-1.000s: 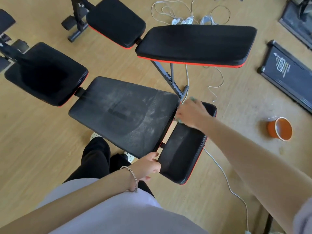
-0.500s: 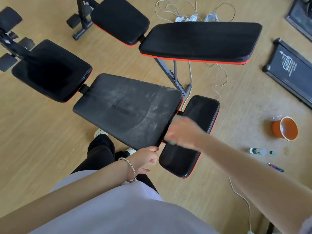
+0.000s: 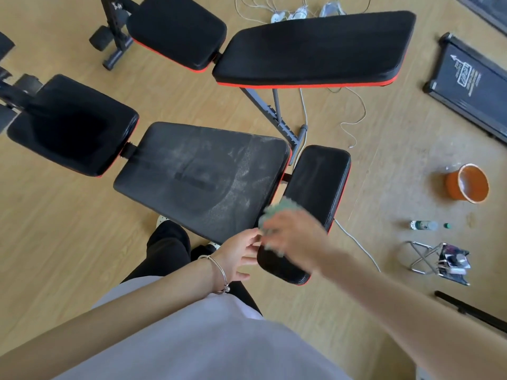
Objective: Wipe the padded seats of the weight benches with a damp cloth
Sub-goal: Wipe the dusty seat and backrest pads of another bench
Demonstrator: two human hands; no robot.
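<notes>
The near bench has a dusty black back pad, a small black pad to its right and a darker seat pad to its left. My right hand, blurred by motion, grips a green cloth over the near end of the small pad. Just left of it, my left hand is spread open with relaxed fingers at the near corner of the dusty pad. A second bench with cleaner black pads and red trim stands behind.
An orange bucket stands on the wooden floor to the right. Near it lie a small bottle, a folding stool and a flat treadmill. White cables trail across the floor.
My right hand has swept with the cloth from the far end of the small pad toward me. My left hand has let go of the dusty pad's corner and opened.
</notes>
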